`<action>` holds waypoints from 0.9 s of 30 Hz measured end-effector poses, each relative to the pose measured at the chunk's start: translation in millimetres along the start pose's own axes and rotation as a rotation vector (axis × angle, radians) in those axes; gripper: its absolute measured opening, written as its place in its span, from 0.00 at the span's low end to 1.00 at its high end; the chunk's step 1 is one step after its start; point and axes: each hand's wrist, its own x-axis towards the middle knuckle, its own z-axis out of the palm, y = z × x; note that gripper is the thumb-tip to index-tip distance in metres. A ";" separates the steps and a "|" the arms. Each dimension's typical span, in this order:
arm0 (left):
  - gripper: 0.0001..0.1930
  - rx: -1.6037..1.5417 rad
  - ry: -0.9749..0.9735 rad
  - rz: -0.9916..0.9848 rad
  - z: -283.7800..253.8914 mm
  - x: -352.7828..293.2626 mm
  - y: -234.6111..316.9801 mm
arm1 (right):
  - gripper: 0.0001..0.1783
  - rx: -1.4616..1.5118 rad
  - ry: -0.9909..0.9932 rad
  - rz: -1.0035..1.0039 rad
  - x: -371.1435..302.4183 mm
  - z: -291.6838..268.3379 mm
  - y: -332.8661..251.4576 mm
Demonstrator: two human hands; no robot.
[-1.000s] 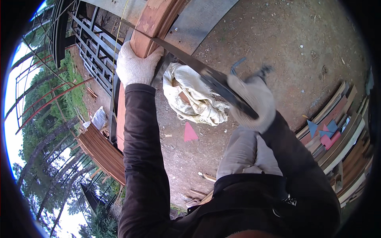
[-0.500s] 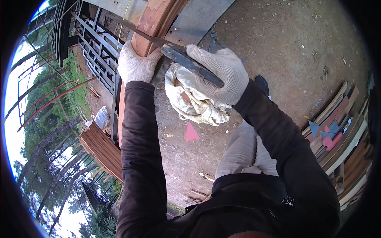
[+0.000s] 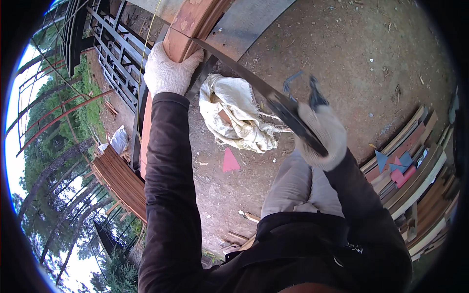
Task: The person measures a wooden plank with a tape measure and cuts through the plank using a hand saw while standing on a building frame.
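My left hand (image 3: 171,72), in a white knitted glove, is closed round the near end of a reddish-brown wooden beam (image 3: 188,23). Just beyond those fingers, the long dark blade of a handsaw (image 3: 239,71) crosses the beam, and a thin dark line runs over the wood there. My right hand (image 3: 323,133), gloved alike, grips the saw's dark handle well out to the right, so most of the blade shows between handle and beam. Below the blade, a crumpled off-white woven sack (image 3: 237,115) lies on the ground.
Flat grey sheet metal (image 3: 254,24) lies beside the beam. Dark metal frames (image 3: 117,44) and stacked reddish boards (image 3: 119,180) are on the left. Wood strips (image 3: 415,171) with blue and pink scraps (image 3: 401,176) lie at right. A pink triangular scrap (image 3: 230,160) rests on the dirt.
My right hand has pulled the saw back toward the lower right, exposing more blade on this side of the beam. My left hand has kept its hold on the beam end.
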 end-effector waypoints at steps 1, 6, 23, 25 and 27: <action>0.42 0.000 0.018 0.001 0.0 1.0 0.6 | 0.33 0.032 -0.003 0.068 -8.9 -3.3 4.0; 0.41 -0.014 0.029 0.037 6.4 4.8 10.7 | 0.33 0.060 0.014 -0.011 48.4 34.1 25.2; 0.42 0.028 0.017 -0.011 -1.1 -2.5 2.2 | 0.33 0.011 -0.059 0.063 -13.8 1.0 7.8; 0.42 0.029 0.047 -0.010 1.2 -0.6 6.0 | 0.32 -0.062 -0.119 0.022 -14.9 -0.4 15.8; 0.43 0.030 0.014 -0.016 0.7 -2.9 9.2 | 0.32 -0.058 -0.090 0.008 -4.2 4.1 13.0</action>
